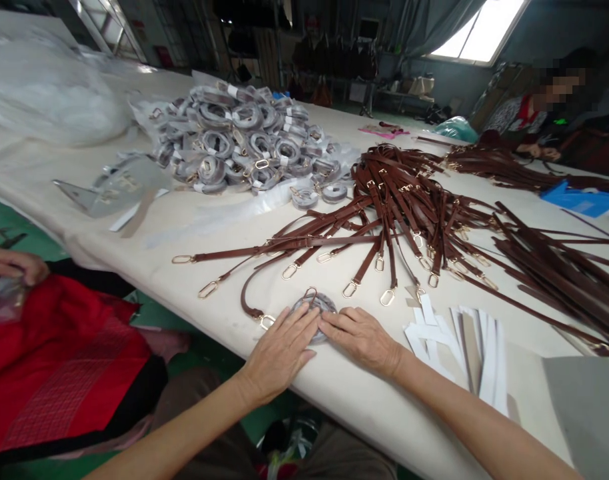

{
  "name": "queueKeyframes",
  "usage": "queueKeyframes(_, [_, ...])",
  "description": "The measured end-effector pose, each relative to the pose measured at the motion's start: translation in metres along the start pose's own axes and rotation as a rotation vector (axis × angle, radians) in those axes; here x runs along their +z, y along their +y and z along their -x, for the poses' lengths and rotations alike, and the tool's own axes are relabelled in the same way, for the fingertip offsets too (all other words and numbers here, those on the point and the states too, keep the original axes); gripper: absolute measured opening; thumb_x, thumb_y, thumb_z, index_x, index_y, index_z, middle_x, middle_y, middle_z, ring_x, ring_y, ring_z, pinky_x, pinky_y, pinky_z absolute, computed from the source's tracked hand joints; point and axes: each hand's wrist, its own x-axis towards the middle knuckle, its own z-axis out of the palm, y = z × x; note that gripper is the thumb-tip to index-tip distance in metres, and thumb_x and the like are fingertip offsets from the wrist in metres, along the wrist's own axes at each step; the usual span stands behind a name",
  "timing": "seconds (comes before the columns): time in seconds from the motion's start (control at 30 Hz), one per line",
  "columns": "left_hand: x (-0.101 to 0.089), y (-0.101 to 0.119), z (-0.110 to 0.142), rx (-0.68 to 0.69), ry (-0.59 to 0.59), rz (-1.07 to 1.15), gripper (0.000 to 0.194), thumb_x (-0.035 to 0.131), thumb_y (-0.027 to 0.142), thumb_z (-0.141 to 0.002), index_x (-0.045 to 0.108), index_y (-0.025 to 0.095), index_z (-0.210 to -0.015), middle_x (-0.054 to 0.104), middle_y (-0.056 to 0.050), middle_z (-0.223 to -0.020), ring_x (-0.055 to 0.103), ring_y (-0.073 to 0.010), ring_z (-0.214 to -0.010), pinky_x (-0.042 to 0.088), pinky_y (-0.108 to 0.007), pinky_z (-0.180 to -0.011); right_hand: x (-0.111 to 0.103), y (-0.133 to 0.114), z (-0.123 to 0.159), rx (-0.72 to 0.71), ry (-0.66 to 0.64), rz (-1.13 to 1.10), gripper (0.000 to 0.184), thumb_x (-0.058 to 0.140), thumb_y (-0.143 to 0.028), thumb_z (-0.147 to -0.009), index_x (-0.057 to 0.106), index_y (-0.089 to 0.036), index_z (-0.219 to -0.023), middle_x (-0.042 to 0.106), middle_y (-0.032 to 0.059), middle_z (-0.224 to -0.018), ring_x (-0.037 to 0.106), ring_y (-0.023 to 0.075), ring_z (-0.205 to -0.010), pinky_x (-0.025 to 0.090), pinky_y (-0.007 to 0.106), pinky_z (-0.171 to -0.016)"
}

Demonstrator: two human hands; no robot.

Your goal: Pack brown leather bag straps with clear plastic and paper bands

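Two bare hands bear down on a coil (327,304) of strap in greyish wrapping near the front edge of a cream-covered table (364,383). The left hand (279,347) lies across its near left side, fingers nearly straight and close together, spread over the coil rather than closed around it, with the thumb a little apart. The right hand (367,340) meets it from the other side, fingers bent and bunched, their tips touching the rim; whether they pinch the wrapping cannot be told, as the thumb is hidden. The opposed hands appear to keep the loops flat and tight, and a metal clasp (310,293) shows at the coil's far edge. Beside the left fingers lies the clipped end of a brown strap (249,308). Beyond, loose brown straps (394,193) fan out with many clasps toward the worker, probably for easy reach, next to a heap of wrapped coils (247,143). White strips (429,330) lie near the right forearm. At left, another person's hand (14,263) rests above red cloth (79,360).
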Motion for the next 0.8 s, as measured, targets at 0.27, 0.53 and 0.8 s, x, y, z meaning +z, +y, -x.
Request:
queueKeyframes(0.27, [-0.009,-0.004,-0.031,-0.114,-0.051,0.105,0.045,0.034,0.029,-0.105,0.042,0.013,-0.146,0.049,-0.013,-0.15,0.036,-0.025,-0.144,0.027,-0.05,-0.121,0.002,-0.001,-0.004,0.016,0.038,-0.012,0.021,0.049,-0.017,-0.102,0.061,-0.016,-0.119,0.065,0.0096,-0.128,0.051,0.02,-0.087,0.044,0.033,-0.072])
queueKeyframes(0.53, [-0.004,-0.015,-0.047,-0.083,-0.208,0.034,0.055,0.024,0.044,-0.106,0.035,0.014,-0.151,0.04,-0.012,-0.156,0.032,-0.0309,-0.146,0.03,-0.056,-0.116,0.01,0.006,-0.009,0.017,0.09,-0.057,0.014,0.052,-0.019,-0.101,0.065,-0.017,-0.096,0.069,0.0075,-0.103,0.049,0.019,-0.079,0.043,0.031,-0.07])
queueKeyframes(0.8, [-0.013,0.021,-0.021,-0.174,0.117,-0.133,0.028,0.049,0.025,-0.101,0.066,0.014,-0.121,0.071,-0.008,-0.117,0.057,-0.0279,-0.102,0.04,-0.039,-0.082,0.011,0.002,-0.01,0.073,0.092,-0.095,0.016,0.049,-0.02,-0.103,0.064,-0.019,-0.108,0.069,0.0076,-0.103,0.051,0.0193,-0.079,0.045,0.032,-0.07])
